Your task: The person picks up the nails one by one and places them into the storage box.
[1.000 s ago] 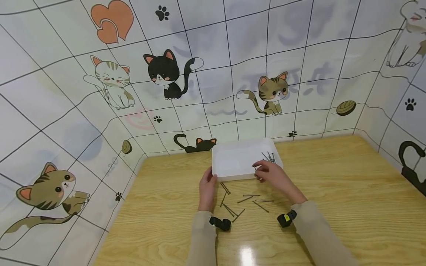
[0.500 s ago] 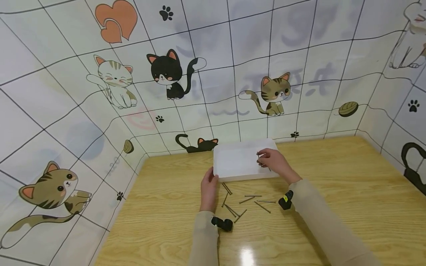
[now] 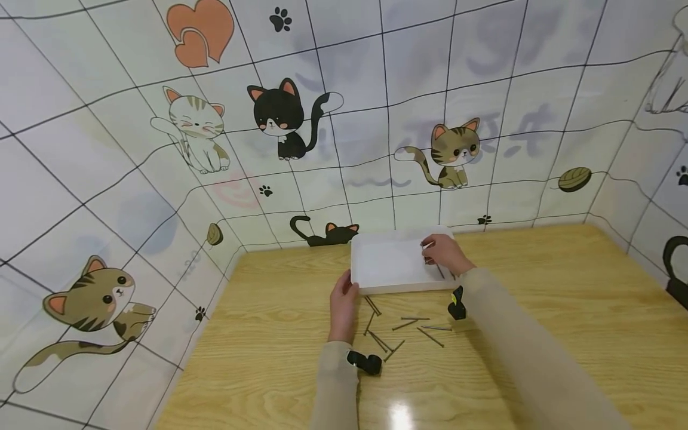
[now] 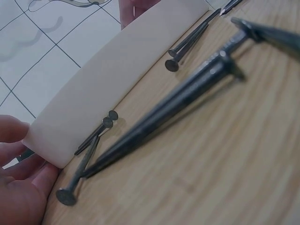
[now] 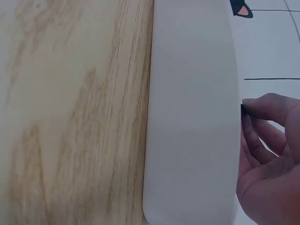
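A shallow white tray (image 3: 384,260) stands at the back of the table. My left hand (image 3: 343,307) grips its near left corner, the thumb and fingers on both sides of the wall in the left wrist view. Over the tray's right side, my right hand (image 3: 446,253) pinches a nail (image 3: 423,245), mostly covered by the fingers. Below that hand a few nails (image 3: 439,271) lie in the tray, partly hidden. In the right wrist view the tray wall (image 5: 193,112) hides part of the right fingers. Several loose metal nails (image 3: 415,318) lie on the table before the tray.
The wooden table (image 3: 258,358) meets a cat-patterned wall covering (image 3: 371,137) just behind the tray. Similar covering rises at the left and right. A small black camera sits on each wrist, the left one (image 3: 365,362) close to the loose nails.
My right hand has moved from the tray's near edge farther in over its right side, still pinching a nail. The left hand keeps its grip on the corner. The head view has shifted slightly.
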{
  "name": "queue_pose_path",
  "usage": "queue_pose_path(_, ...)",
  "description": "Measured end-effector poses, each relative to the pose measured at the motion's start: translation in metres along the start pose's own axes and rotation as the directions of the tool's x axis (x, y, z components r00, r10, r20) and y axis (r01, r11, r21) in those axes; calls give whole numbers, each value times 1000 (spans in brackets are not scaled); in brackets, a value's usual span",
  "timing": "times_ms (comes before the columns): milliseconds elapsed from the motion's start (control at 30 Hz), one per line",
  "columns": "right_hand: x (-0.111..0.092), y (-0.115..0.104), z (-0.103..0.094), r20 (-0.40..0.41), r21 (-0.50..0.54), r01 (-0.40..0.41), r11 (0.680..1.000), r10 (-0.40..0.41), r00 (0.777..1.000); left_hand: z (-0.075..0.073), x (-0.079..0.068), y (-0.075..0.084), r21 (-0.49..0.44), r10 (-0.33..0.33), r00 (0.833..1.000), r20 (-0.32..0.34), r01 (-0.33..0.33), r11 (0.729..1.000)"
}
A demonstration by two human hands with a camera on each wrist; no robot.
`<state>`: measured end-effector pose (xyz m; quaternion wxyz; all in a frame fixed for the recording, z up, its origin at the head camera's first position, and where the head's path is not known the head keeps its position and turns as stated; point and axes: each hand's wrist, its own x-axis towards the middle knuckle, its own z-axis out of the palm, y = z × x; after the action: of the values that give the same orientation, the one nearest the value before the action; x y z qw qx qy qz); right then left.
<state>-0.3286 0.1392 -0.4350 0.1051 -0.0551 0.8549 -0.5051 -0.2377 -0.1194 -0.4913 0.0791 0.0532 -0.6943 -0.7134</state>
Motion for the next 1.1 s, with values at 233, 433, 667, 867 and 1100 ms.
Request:
queue_pose_path(233,12,2,-2,-80,-89,-60,994,53,995,2,1,-1,-17,22,1000,-6,-22,1000)
queue_pose_path(433,17,5,1,-120,-233,-84,969,57,991,3,2,0,-10,28,1000,-13,-28,1000)
queue_pose_path(667,17,1,4,-119,-373,-101,922,60,991,2,1,0,8,27,1000,-11,-27,1000)
queue_pose_path(867,16,0,5,-111,-407,-82,910,39,993,4,4,-1,-7,16,1000,-16,-16,1000)
queue_pose_path(1100,12,-1,7,-99,-402,-111,909,78,992,3,2,1,-1,17,1000,-13,-17,1000)
